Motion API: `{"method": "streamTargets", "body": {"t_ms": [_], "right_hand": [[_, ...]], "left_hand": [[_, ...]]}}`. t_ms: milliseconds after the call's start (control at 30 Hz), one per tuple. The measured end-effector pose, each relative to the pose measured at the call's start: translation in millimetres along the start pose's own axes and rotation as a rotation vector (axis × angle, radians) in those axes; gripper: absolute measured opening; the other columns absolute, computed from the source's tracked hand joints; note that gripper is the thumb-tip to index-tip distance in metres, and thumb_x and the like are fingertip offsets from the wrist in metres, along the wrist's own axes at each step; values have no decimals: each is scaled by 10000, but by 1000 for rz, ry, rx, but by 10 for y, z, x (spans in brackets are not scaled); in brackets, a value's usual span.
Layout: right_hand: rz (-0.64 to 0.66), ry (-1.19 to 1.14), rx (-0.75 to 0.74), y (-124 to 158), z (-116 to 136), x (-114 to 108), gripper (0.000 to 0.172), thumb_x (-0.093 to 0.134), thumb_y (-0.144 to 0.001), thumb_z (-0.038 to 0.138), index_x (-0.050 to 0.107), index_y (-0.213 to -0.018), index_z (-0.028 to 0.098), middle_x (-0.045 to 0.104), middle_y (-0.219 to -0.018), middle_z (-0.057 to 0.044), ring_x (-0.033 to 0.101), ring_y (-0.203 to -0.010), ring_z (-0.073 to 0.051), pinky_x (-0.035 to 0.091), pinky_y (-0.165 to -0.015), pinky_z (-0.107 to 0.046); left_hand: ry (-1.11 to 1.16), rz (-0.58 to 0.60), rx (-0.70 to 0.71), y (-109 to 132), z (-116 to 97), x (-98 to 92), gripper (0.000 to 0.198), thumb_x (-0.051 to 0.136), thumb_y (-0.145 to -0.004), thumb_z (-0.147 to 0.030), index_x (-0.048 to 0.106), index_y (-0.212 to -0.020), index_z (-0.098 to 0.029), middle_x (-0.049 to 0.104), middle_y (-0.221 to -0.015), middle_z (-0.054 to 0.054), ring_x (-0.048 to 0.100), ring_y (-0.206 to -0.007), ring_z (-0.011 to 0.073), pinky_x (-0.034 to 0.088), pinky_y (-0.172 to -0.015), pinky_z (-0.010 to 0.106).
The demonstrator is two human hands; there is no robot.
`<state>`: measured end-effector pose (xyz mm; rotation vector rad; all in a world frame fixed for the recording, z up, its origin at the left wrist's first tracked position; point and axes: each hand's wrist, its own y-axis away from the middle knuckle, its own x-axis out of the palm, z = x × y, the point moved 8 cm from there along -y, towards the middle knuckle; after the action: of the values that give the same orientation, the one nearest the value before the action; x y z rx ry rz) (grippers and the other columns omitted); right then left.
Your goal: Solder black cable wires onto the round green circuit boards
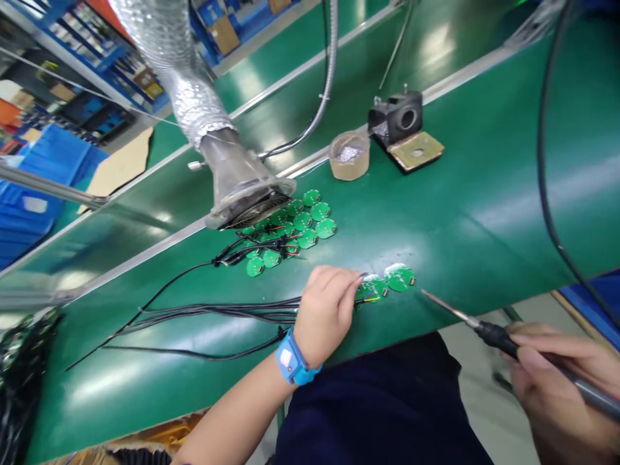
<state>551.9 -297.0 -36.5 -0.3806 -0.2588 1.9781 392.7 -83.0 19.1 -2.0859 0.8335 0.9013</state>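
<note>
My right hand point(557, 368) grips a soldering iron point(491, 336), whose tip points left toward a round green circuit board point(400, 278) without touching it. My left hand point(327, 310), with a blue wrist strap point(291, 361), is closed over black cables point(217, 310). Thin coloured wire ends point(371, 299) come out past its fingertips, over a second green board point(375, 286). The fingers partly hide that board and the cable ends. Whitish marks show on both boards.
A fume duct point(242, 174) hangs over rows of green boards point(307, 239) and a black cable bundle point(232, 252). Behind stand a round tub point(349, 158) and a soldering iron holder point(400, 123) with a sponge point(416, 152). A black cord point(542, 161) hangs at right.
</note>
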Motion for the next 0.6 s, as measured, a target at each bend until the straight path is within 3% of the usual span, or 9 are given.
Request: {"method": "streamTargets", "body": {"t_ms": [133, 267, 600], "right_hand": [[95, -10, -46, -5, 77, 77, 198, 631, -695, 72, 663, -816, 224, 606, -691, -63, 595, -582, -215, 471, -441, -344], [193, -15, -115, 38, 62, 121, 318, 613, -667, 8, 654, -894, 228, 606, -726, -55, 599, -613, -223, 497, -509, -361], [214, 19, -125, 32, 43, 263, 227, 616, -715, 64, 625, -913, 175, 612, -814, -42, 608, -666, -164, 509, -623, -317]], "left_hand": [[7, 156, -70, -56, -116, 404, 127, 514, -881, -182, 628, -826, -171, 615, -853, 57, 546, -845, 167, 467, -785, 325], [5, 234, -35, -99, -186, 619, 181, 501, -867, -170, 626, -736, -158, 569, -797, 64, 513, -806, 178, 454, -758, 328], [44, 228, 21, -91, -199, 682, 183, 494, -875, -169, 622, -748, -141, 560, -781, 65, 502, -789, 170, 442, -743, 315]]}}
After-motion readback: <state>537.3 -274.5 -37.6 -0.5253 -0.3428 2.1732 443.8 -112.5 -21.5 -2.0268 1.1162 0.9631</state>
